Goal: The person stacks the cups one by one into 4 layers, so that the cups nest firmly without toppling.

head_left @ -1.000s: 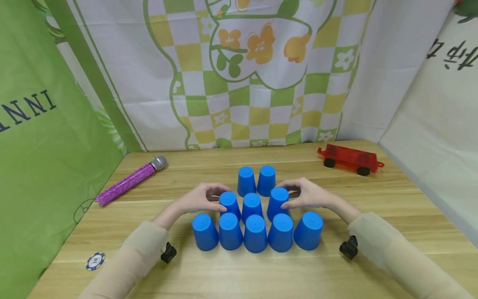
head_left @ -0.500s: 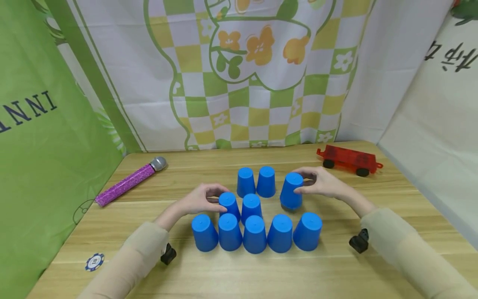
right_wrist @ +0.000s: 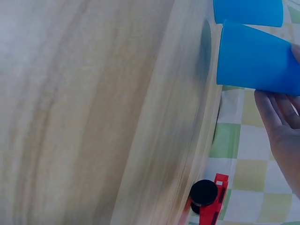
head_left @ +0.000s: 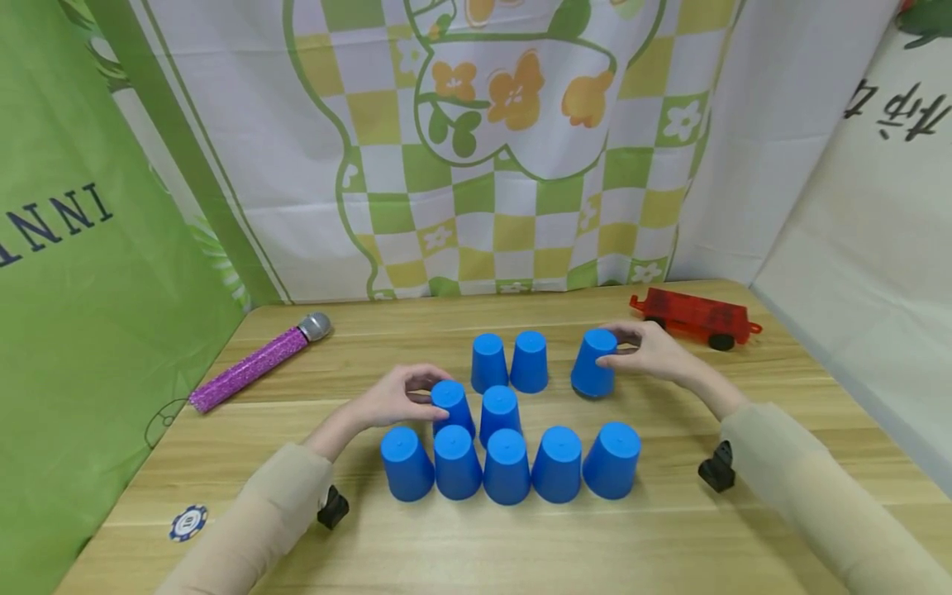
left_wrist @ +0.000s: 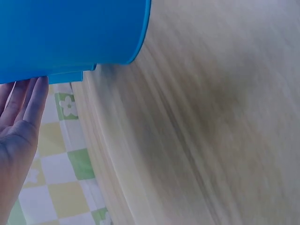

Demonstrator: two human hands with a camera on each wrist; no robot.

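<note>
Upside-down blue plastic cups stand in rows in the head view. My right hand (head_left: 654, 354) pinches one blue cup (head_left: 593, 365) between thumb and fingers, to the right of the two back-row cups (head_left: 530, 364). In the right wrist view that held cup (right_wrist: 255, 58) is raised, its rim off the wood. My left hand (head_left: 396, 400) has thumb and fingers around the left cup (head_left: 451, 403) of the middle row, beside another middle cup (head_left: 500, 413). The left wrist view shows my fingertips at that cup's side (left_wrist: 70, 33). Several cups form the front row (head_left: 507, 469).
A glittery purple microphone (head_left: 256, 364) lies at the back left of the wooden table (head_left: 476, 545). A red toy wagon (head_left: 695, 316) stands at the back right, just beyond my right hand. A poker chip (head_left: 188, 523) lies at the front left.
My right hand has lifted the right cup out of the middle row and carried it back and to the right. My left hand's cup has shifted slightly left.
</note>
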